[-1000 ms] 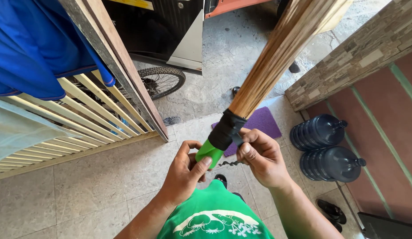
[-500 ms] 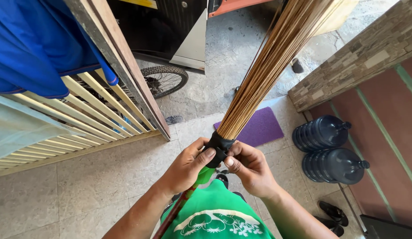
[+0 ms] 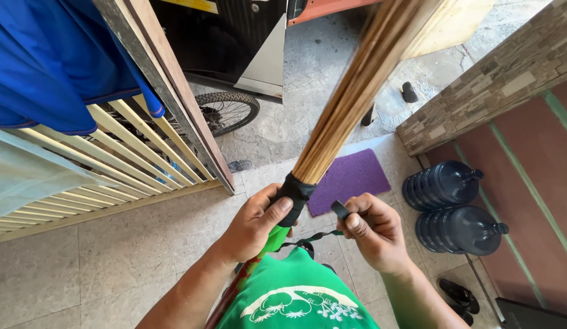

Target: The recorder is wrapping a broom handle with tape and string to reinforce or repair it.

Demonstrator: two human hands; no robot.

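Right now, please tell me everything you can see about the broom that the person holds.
The broom is a bundle of thin, tan, stick-like bristles, blurred towards the top, pointing up and away from the person. At its base a black wrap binds the sticks; below it comes a green collar, then a reddish handle. The left hand grips the wrap and collar. The right hand pinches a black strip that trails from the broom.

The broom bristles (image 3: 362,91) blur and run past the top edge.

left hand (image 3: 256,222): closed grip, thumb up | right hand (image 3: 372,231): fingers pinched
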